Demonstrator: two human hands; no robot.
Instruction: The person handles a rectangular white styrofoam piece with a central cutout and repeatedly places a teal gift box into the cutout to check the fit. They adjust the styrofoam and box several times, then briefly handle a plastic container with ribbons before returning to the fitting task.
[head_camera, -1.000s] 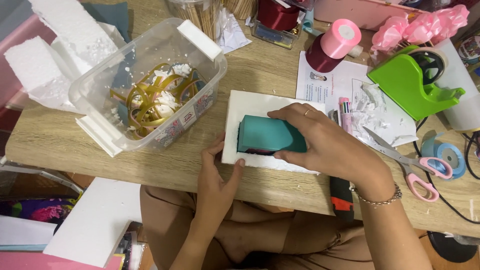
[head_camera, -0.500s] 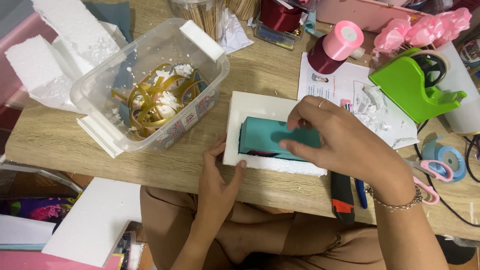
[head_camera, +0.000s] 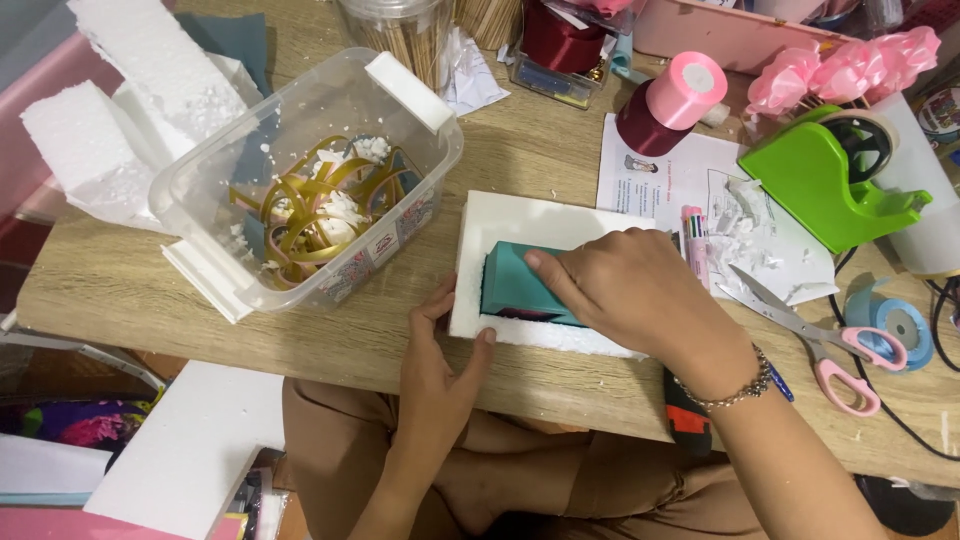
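A white foam slab (head_camera: 520, 225) lies flat on the wooden table (head_camera: 150, 290). On it rests a teal block (head_camera: 510, 285). My right hand (head_camera: 640, 295) lies over the block's right part, fingers pressing on its top. My left hand (head_camera: 440, 360) braces the slab's near left edge, thumb on the slab's front corner, fingers against its side.
A clear plastic tub (head_camera: 310, 190) with gold ribbon loops and foam bits stands left of the slab. Pink-handled scissors (head_camera: 825, 335), a green tape dispenser (head_camera: 835, 175), a pink ribbon spool (head_camera: 665, 105) and printed paper (head_camera: 660, 180) lie right. Foam chunks (head_camera: 110, 130) sit far left.
My right hand has slid rightward along the teal block, uncovering its left end. My left hand stays at the slab's near left edge.
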